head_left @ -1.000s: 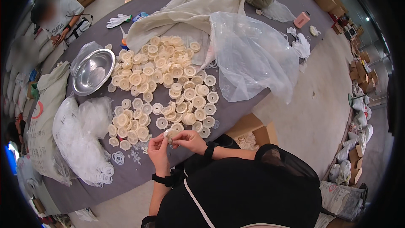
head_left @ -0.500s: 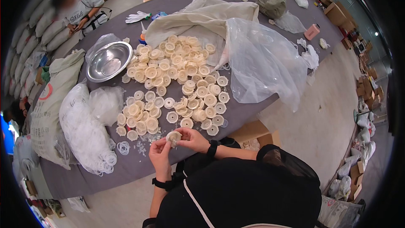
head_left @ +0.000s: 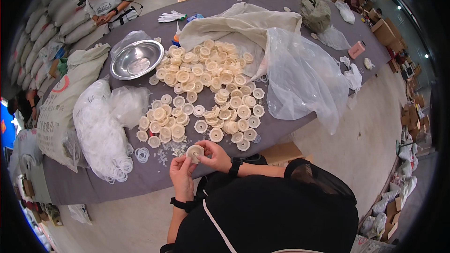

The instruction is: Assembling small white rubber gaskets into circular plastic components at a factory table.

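At the near edge of the table, both hands hold one round cream plastic cap (head_left: 194, 151) between them. My left hand (head_left: 181, 172) pinches its lower left side. My right hand (head_left: 216, 156) grips its right side, with thumb and fingertips near the centre of its face. Just beyond the fingers are small white pieces (head_left: 179, 150) and tiny clear bits (head_left: 162, 155). Farther out, a broad heap of similar cream caps (head_left: 211, 68) covers the middle of the table, some stacked. To the left of my hands lie a few loose clear rings (head_left: 142, 155).
A bag of white rings (head_left: 101, 133) and a printed woven sack (head_left: 65, 112) lie at left. Behind them stands a steel bowl (head_left: 119, 70). Clear plastic sheeting (head_left: 300, 79) spreads right of the heap. Another person (head_left: 110, 2) is at the far left.
The held cap has turned, so more of its round face shows. Both hands stay on it. The surroundings have shifted right in the picture as the view moved.
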Motion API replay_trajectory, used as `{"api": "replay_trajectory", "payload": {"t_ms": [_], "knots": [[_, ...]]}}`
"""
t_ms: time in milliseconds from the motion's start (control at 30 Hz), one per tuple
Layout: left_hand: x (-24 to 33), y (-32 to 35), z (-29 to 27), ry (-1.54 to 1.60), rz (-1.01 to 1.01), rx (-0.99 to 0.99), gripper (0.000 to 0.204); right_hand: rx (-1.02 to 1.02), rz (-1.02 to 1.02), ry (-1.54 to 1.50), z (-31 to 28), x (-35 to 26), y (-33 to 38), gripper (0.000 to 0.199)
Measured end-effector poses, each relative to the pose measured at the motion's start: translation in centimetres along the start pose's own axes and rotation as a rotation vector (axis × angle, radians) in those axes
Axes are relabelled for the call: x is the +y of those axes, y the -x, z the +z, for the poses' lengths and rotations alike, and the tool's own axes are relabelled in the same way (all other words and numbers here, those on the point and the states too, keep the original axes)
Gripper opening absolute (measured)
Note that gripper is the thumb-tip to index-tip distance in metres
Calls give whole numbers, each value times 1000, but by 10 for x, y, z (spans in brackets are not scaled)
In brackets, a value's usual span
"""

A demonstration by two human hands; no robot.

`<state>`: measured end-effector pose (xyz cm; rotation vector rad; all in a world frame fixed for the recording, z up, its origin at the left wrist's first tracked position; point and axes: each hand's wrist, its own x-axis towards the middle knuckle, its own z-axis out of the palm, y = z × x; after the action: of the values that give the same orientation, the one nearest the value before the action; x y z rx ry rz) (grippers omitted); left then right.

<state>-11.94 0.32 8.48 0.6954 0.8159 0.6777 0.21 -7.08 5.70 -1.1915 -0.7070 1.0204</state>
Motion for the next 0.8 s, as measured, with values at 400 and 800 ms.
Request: {"api": "replay_trajectory", "payload": {"t_ms": [400, 800], "knots": [[1, 10, -5, -172, 158, -40, 10, -96, 193, -181, 4, 13, -10, 31], [-50, -77, -174, -415, 140, 474, 11, -84, 640, -347, -25, 29, -19, 26]]}}
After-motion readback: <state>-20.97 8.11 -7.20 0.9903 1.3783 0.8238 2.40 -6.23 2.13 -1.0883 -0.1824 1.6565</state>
